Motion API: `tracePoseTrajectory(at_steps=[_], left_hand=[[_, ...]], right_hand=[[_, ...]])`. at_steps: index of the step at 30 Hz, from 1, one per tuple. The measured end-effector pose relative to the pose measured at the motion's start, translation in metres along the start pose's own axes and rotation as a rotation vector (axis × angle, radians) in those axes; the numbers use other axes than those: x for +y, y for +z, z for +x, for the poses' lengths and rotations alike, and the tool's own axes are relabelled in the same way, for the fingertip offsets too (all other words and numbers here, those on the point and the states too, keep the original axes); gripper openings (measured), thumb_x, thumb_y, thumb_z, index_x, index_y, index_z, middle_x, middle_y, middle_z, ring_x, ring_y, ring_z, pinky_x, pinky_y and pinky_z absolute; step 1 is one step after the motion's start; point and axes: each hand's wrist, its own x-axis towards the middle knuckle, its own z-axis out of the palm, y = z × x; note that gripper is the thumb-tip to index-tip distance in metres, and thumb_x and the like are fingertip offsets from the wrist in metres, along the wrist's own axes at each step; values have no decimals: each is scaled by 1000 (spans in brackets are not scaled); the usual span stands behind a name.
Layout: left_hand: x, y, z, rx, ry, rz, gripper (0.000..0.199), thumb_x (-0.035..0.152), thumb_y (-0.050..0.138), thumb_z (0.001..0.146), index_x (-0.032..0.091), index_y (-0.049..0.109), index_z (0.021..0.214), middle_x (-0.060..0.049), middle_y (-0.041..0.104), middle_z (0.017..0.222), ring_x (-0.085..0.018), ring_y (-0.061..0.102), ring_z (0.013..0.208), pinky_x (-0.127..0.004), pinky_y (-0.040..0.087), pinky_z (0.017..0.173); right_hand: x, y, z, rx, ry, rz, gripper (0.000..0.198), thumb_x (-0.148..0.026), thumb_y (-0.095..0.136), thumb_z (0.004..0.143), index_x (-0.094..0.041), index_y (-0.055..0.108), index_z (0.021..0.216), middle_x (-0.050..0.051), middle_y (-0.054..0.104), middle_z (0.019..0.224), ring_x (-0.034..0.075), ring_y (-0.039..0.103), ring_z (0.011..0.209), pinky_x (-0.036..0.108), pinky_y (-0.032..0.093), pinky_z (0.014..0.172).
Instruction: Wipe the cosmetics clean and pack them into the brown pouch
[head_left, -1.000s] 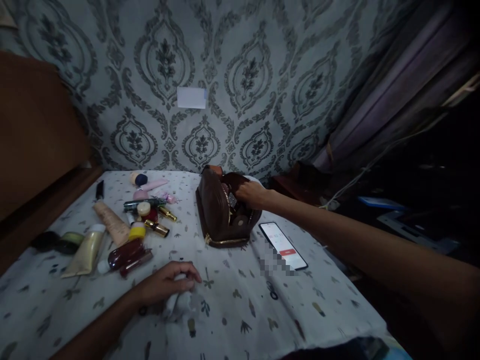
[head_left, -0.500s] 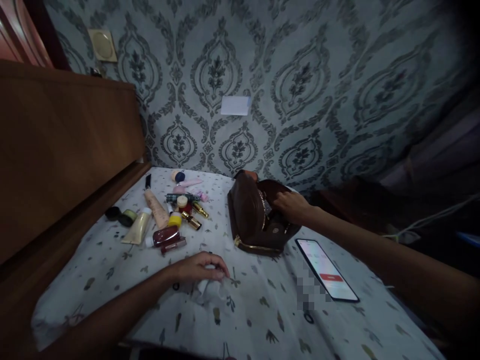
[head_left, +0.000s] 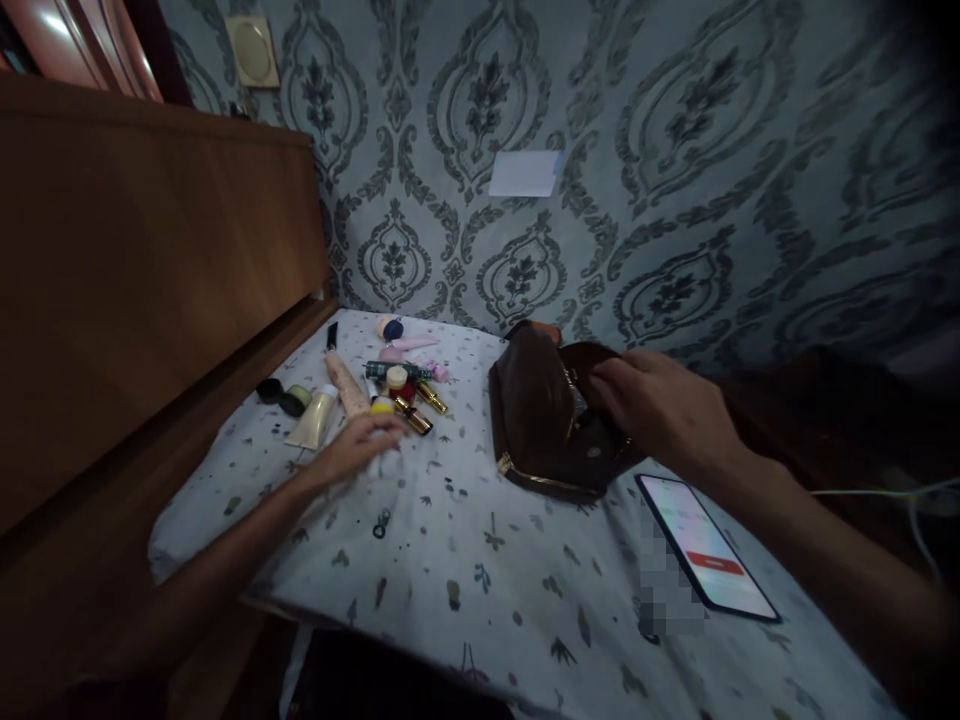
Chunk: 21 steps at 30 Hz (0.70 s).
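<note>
My left hand (head_left: 360, 447) reaches over the front of a group of cosmetics, its fingers bent above a crumpled white tissue (head_left: 390, 465) that shows only partly. Close to its fingertips are a yellow-lidded jar (head_left: 382, 407) and a gold-and-black lipstick tube (head_left: 414, 415). A cream-coloured squeeze tube (head_left: 311, 418) lies to the left of that hand. My right hand (head_left: 667, 405) is at the opening of an unzipped brown cosmetic bag (head_left: 536, 400), fingers curled together at its right side. Whatever those fingers pinch is hidden.
A lit phone (head_left: 709, 550) lies in front of the bag on the patterned sheet (head_left: 517, 590). Black and green round containers (head_left: 281, 397) sit at the left. A wooden cabinet (head_left: 165, 230) borders the left side, and a papered wall (head_left: 450, 150) stands behind.
My left hand has moved forward and left with the white tissue, now covering the dark red bottle. My right hand has risen a little at the bag. The view has shifted.
</note>
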Motion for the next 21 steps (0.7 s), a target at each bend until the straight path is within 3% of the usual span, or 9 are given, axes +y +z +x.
tracePoseTrajectory(at_steps=[1, 3, 6, 9, 14, 17, 21], left_hand=[[0, -13, 1, 151, -28, -25, 37, 52, 61, 83, 16, 66, 89, -3, 67, 83, -18, 59, 76, -27, 46, 68], [-3, -36, 3, 442, -68, -22, 37, 52, 60, 80, 16, 63, 86, -1, 62, 75, -16, 54, 67, -25, 41, 60], [-8, -53, 1, 612, -51, 97, 31, 47, 57, 79, 17, 61, 84, 1, 59, 72, -15, 51, 66, -24, 39, 60], [-17, -48, -6, 574, -24, 230, 30, 47, 54, 81, 17, 60, 81, 0, 59, 74, -16, 51, 70, -24, 39, 62], [-30, -32, -21, 551, 9, 368, 32, 46, 48, 89, 18, 62, 92, -2, 61, 88, -18, 55, 79, -26, 42, 69], [-35, -33, -31, 499, 28, 405, 35, 46, 46, 92, 18, 59, 109, -6, 61, 109, -22, 57, 99, -31, 46, 84], [-44, -36, -46, 244, 81, 542, 53, 49, 54, 90, 20, 49, 133, -11, 51, 133, -30, 47, 127, -45, 38, 109]], right_hand=[[-11, -6, -9, 78, 5, 82, 32, -32, 41, 100, -16, 67, 91, 14, 66, 90, 25, 63, 88, 32, 45, 70], [-40, -11, -24, 136, -127, 317, 35, -31, 36, 102, -17, 67, 94, 11, 67, 88, 21, 63, 87, 30, 47, 77], [-90, 3, -33, 52, -286, 592, 32, -29, 37, 102, -18, 67, 100, 10, 68, 91, 20, 64, 88, 28, 48, 78], [-138, 33, -19, -119, -285, 731, 24, -27, 46, 99, -17, 65, 111, 9, 68, 101, 19, 65, 88, 27, 48, 78], [-191, 77, 20, -266, -51, 690, 36, -33, 56, 94, -17, 55, 127, 13, 55, 127, 21, 64, 101, 28, 49, 80], [-205, 93, 27, -255, -10, 739, 31, -30, 54, 95, -16, 56, 122, 13, 56, 126, 22, 63, 104, 31, 50, 84], [-205, 110, 24, -153, 5, 862, 27, -24, 48, 97, -16, 58, 121, 12, 60, 121, 20, 61, 106, 30, 48, 90]])
